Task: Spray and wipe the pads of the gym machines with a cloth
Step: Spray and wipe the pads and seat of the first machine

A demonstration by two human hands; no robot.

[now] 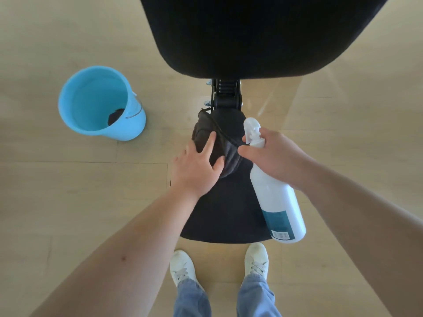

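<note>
Gripping the teal-labelled spray bottle (278, 197), print illegible: right hand (274, 156); left hand (196, 170) flat on cloth (232, 160).

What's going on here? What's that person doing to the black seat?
A person is cleaning. Their left hand presses a dark cloth flat against the narrow end of the black seat pad, while the right hand holds a white spray bottle by its neck over the pad's right side. A blue bucket stands on the wooden floor to the left, with something dark inside.
</note>
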